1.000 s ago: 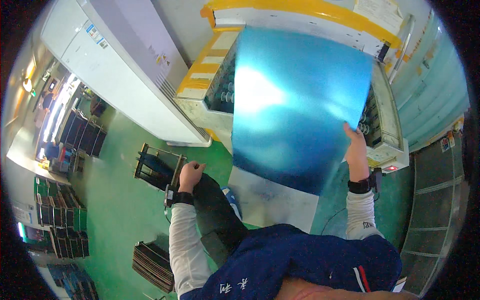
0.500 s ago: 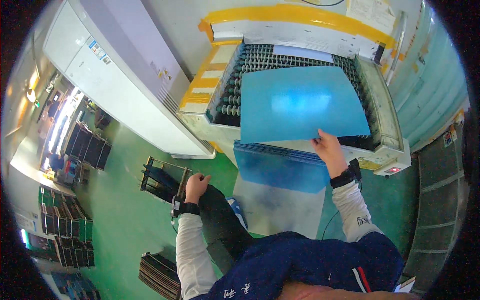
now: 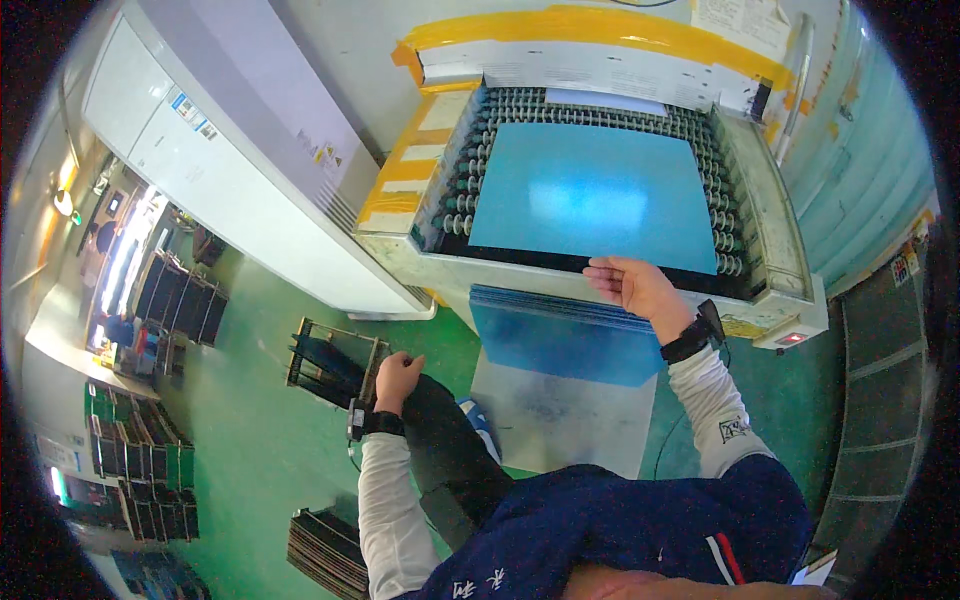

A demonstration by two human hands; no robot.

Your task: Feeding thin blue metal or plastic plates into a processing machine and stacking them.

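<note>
A flat blue sheet (image 3: 600, 190) lies on the rows of rollers (image 3: 465, 200) of a machine in front of me. My right hand (image 3: 630, 285) hovers at the machine's front edge, just below the sheet's near edge. Its fingers are stretched out, and it holds nothing. Beneath that hand a stack of similar blue sheets (image 3: 560, 335) leans against the machine's front. My left hand (image 3: 398, 380) is loosely curled over my leg, beside a small rack (image 3: 325, 365); nothing shows in its fingers.
A tall white cabinet (image 3: 220, 150) stands left of the machine. Slotted racks with dark panels (image 3: 180, 300) stand on the green floor (image 3: 240, 430) at the left, and another stack of panels (image 3: 325, 555) is near my left arm. Dark framed panels (image 3: 880, 380) line the right side.
The blue sheet has gone from being held at its near edge to lying on the rollers. My right hand has let go of it and shifted slightly left, fingers extended. My left hand is nearly still.
</note>
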